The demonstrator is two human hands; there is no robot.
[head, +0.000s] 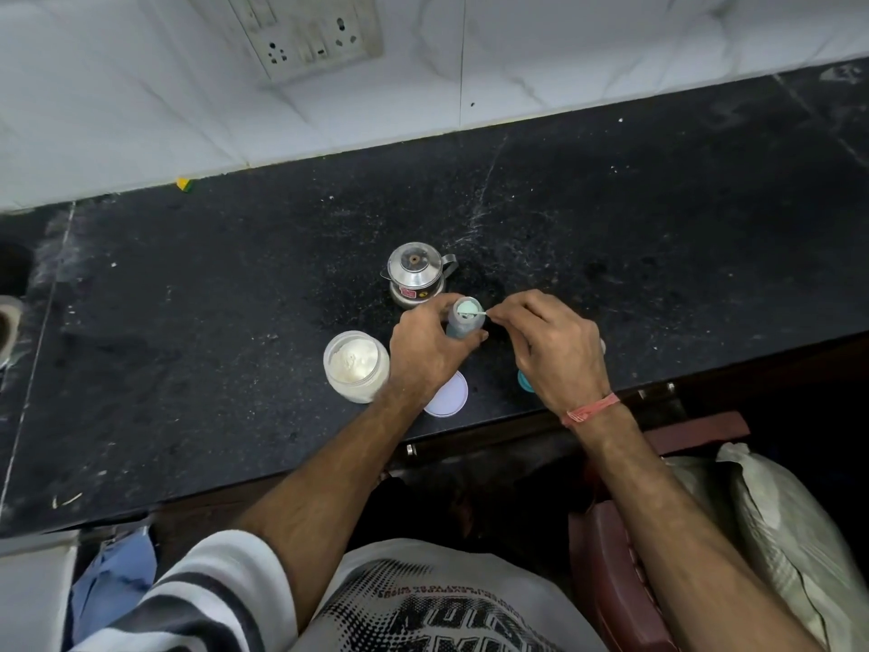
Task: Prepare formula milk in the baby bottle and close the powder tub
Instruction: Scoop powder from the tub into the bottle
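Observation:
My left hand (425, 350) grips the body of the open baby bottle (463, 317), which stands upright on the black counter (188, 322). My right hand (550, 345) pinches the handle of a small white scoop (472, 314) held across the bottle's mouth. The powder tub (356, 366) stands open to the left of my left hand, with white powder inside. Its round white lid (446, 392) lies flat on the counter, partly under my left wrist. A teal bottle cap (525, 381) peeks out beneath my right hand.
A small steel pot (416, 272) with a lid and handle stands just behind the bottle. The white tiled wall carries a socket panel (310, 35). The counter's front edge runs just below my wrists. A pale sack (771, 520) lies at the lower right.

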